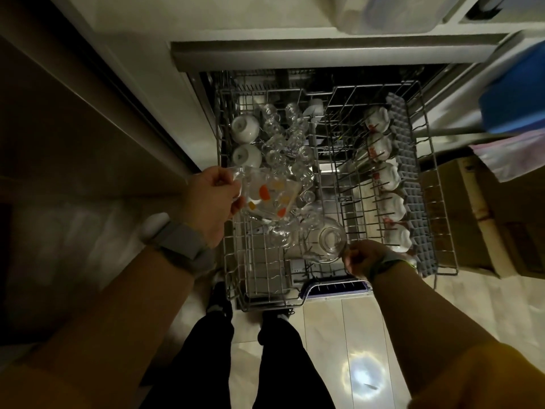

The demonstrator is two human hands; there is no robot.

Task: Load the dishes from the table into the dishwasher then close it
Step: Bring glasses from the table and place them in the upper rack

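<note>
A printed glass mug (267,196) is pinched by the handle in the left hand (211,199) and a clear glass (331,245) by curled right hand (361,258) fingers, above the rack (442,219); each is best lowered upside-down into a free gap.

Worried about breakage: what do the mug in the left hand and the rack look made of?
Mug: seemingly clear glass, glossy, since the rack shows through it; orange and yellow printed shapes. Rack: looks like grey coated metal wire, thin rods in a grid.
</note>
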